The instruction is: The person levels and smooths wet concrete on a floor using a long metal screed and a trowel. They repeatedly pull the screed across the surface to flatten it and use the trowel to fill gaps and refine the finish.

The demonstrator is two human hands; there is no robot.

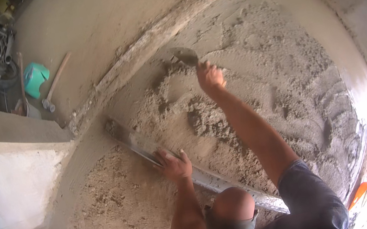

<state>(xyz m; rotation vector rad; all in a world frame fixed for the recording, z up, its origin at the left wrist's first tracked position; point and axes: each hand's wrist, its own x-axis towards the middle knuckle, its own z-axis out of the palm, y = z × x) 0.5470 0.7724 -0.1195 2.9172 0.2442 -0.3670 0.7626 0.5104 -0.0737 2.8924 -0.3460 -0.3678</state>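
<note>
My right hand (210, 76) is wrapped round the handle of a trowel (186, 57). Its dark blade touches the wet grey mortar (277, 63) near a ridge on the floor. Closer to me, my left hand (175, 165) grips a long metal straightedge (215, 180), fingers over one side and thumb on the other. The straightedge lies diagonally across the floor, from the upper left to the lower right. Rough, lumpy mortar covers the far side of it; a coarse, sandy layer (110, 201) shows on the near side.
A raised rough ridge (151, 44) divides off a smoother floor beyond. On the left are a green plastic container (36, 79), a long-handled hammer (57, 84), a motorcycle (0, 70) and a low white wall (14, 183). An orange object (359, 195) lies at the lower right.
</note>
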